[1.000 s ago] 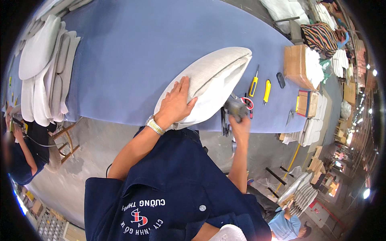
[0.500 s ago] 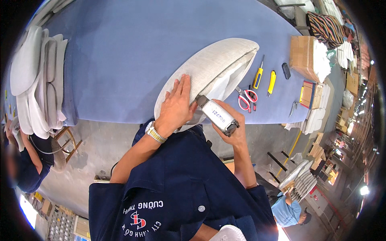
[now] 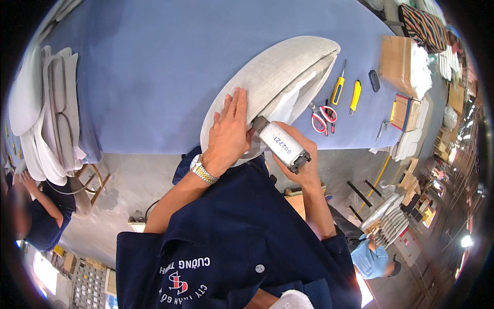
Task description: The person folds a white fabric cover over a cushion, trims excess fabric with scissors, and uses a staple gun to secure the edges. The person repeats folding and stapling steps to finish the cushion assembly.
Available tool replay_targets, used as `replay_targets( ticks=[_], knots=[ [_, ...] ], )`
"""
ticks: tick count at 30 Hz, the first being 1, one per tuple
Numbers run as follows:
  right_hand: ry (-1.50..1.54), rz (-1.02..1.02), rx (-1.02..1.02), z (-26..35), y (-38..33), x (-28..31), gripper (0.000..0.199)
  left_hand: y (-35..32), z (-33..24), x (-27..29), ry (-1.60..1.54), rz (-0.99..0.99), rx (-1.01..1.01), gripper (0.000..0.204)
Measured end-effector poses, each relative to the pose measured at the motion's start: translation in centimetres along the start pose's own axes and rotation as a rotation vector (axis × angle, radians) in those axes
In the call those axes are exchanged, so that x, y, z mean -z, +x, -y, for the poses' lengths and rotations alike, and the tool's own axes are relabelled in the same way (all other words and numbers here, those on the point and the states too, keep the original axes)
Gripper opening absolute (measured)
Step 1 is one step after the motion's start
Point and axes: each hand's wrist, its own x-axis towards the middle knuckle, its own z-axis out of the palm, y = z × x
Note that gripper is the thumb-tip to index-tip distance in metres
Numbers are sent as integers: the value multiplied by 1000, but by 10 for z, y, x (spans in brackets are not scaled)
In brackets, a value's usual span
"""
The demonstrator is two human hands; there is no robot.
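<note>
A light grey fabric-covered pad (image 3: 267, 72) with a curved outline stands tilted at the table's near edge, against my front. Loose fabric and a white layer show along its open right side. My left hand (image 3: 229, 129) lies on the pad's grey face with fingers stretched flat, its thumb near the pad's edge. My right hand (image 3: 306, 172) is closed around a silver staple gun (image 3: 282, 145), whose dark nose meets the pad's edge close to my left thumb. The exact contact of the nose is hidden.
Right of the pad lie red-handled scissors (image 3: 323, 119), a yellow screwdriver (image 3: 337, 91), a yellow cutter (image 3: 355, 97) and a black case (image 3: 374, 81). A cardboard box (image 3: 396, 62) stands beyond. Grey covered pads (image 3: 31, 98) are stacked at left. Co-workers (image 3: 46, 219) (image 3: 371, 257) are on both sides.
The view has shifted slightly, so the tools and box appear farther up and right. Both hands, the staple gun and the pad keep nearly the same arrangement.
</note>
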Motion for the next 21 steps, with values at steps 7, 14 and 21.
replay_targets(
  ticks=[7,14,21],
  knots=[
    [-72,17,7,1,-12,1,56,1,2,-2,0,-1,-27,97],
    [-44,67,-120,19,-5,-2,52,-1,3,0,-1,-2,-24,97],
    [-33,45,-133,12,-6,-10,56,1,2,-6,-34,22,-49,114]
  ],
)
